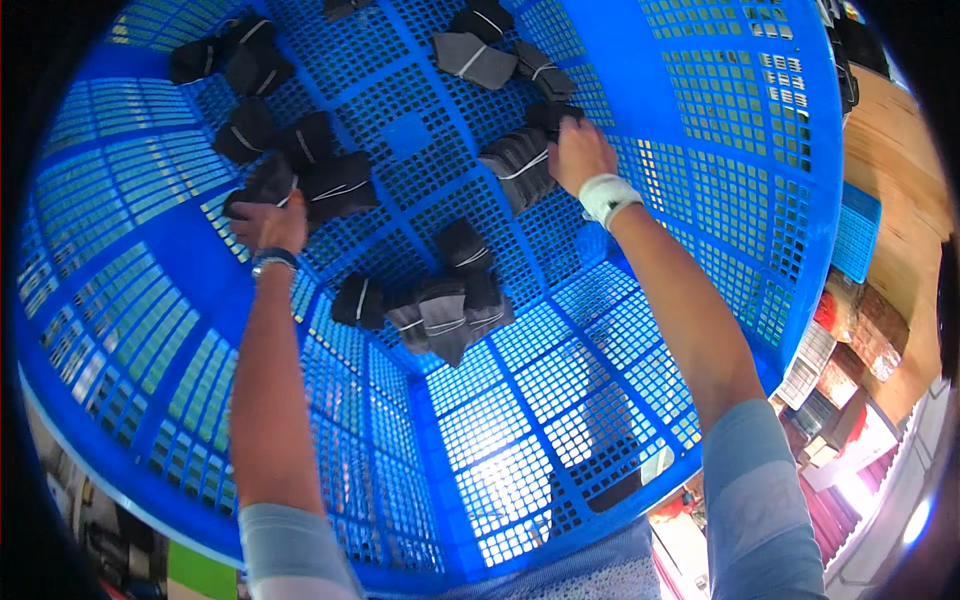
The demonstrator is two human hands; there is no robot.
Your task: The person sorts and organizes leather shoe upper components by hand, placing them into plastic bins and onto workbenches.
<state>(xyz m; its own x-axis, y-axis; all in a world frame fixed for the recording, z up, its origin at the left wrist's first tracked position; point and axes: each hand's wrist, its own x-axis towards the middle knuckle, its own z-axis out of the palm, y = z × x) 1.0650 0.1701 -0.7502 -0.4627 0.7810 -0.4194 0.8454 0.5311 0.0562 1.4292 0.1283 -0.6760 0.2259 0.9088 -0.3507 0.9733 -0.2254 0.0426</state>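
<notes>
The left hand (272,222), with a dark band around its wrist, has its fingers grasping a black folded-cloth bundle tied with a white band (268,180), near the left wall inside a large blue plastic lattice basket (165,260). The right hand (584,158), wearing a white wristband (608,198), has its fingers against a small black cloth bundle (550,114) by the basket's right side; whether they grip it cannot be told. Just beside that hand lies a dark-grey ribbed stack bound in white (519,168). A flat grey banded bundle (474,60) rests farther off, and a grey-and-black cluster of banded bundles (443,312) sits nearer the person.
</notes>
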